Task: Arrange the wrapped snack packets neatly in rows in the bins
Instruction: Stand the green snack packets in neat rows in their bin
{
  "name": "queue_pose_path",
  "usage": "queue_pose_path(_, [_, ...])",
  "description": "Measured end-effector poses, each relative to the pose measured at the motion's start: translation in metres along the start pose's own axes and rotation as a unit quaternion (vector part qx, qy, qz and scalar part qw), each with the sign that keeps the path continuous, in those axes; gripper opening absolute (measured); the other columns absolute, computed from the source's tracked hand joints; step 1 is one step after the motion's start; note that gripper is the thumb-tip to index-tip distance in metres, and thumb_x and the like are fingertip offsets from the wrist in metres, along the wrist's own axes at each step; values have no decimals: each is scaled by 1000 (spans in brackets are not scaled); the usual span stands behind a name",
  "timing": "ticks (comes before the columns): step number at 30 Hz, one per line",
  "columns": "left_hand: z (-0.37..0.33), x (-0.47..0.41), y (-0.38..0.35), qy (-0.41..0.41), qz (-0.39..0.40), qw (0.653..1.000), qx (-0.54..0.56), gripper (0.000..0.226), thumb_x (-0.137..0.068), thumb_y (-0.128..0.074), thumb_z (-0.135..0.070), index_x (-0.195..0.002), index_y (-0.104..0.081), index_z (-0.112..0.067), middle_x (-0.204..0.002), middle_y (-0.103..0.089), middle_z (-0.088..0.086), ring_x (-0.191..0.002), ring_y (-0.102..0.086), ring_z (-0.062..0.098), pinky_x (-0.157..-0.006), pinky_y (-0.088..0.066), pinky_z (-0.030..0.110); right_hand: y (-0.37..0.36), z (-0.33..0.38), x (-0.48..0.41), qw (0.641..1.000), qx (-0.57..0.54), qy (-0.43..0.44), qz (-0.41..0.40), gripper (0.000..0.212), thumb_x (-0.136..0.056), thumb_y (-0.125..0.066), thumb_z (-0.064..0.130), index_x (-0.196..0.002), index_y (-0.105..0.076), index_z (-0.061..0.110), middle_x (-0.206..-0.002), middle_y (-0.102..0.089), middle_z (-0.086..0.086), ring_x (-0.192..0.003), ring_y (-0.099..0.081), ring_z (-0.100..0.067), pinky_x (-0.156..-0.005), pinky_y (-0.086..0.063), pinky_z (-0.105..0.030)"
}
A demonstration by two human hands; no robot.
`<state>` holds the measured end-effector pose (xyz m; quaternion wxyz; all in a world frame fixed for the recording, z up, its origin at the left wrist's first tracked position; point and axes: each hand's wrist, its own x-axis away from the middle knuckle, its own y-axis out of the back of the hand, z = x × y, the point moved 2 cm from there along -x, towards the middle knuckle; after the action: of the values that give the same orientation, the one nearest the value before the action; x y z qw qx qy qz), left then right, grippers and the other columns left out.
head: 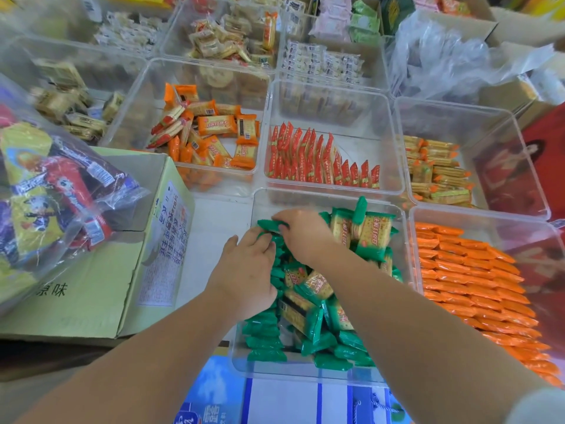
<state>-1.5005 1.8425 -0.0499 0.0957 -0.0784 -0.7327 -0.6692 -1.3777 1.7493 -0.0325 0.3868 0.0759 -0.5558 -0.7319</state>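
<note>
Green packets [308, 301] fill the clear bin [293, 203] nearest to us. Some stand on edge in a column along its left wall, and the rest are heaped loose in the middle and towards the far right corner. Our right hand [301, 232] reaches across to the bin's far left corner. Its fingers curl round a single green packet [270, 224], which sticks out leftward past the fingertips, just above the top of the column. Our left hand [244, 267] lies just beside and below the right one, over the bin's left wall. Its fingers bend down among the standing packets right under the held one, and we cannot tell whether they grip any. Just right of this bin, orange packets [470, 270] lie in tidy rows in their own bin. Beyond it, red packets [305, 160] stand in rows. A cardboard box [91, 286] sits at our left.
</note>
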Motion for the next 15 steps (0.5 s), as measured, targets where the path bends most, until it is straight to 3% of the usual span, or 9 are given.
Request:
queue_pose_path(2, [0,1,0,-1,-10,1000,10,82,-75,-43,-49,-150,-34,-15,-154,-28,2,-143,-14,23,-115,-27,52,-9,3,-4,996,70,25,51,39,-96,-47,7,-127,-63,24,-120,-68,-4,-109,-63,-28,-88,-55,-39])
queue_pose_path(5, [-1,2,-1,-3,-25,1000,18,84,-75,-46,-48,-151,-26,-18,-157,-17,5,-144,-12,23,-117,-24,55,-11,3,-2,990,117,61,44,32,-91,-48,7,-116,-62,21,-111,-67,-3,-106,-61,-27,-88,-52,-40])
queue_pose_path(10, [-3,-1,-4,0,15,998,-58,97,-84,-43,-55,-158,4,-14,-166,13,8,-151,12,30,-116,5,66,8,-13,12,969,235,77,-16,29,-90,-54,25,-119,-59,21,-115,-63,-1,-114,-51,-27,-96,-41,-41])
queue_pose_path(15, [-5,-4,-4,7,60,991,-117,93,-88,-38,-60,-159,-1,-13,-166,3,14,-150,16,35,-111,12,71,11,-30,22,958,282,33,34,34,-90,-56,19,-124,-57,20,-118,-58,-3,-115,-49,-28,-101,-39,-41])
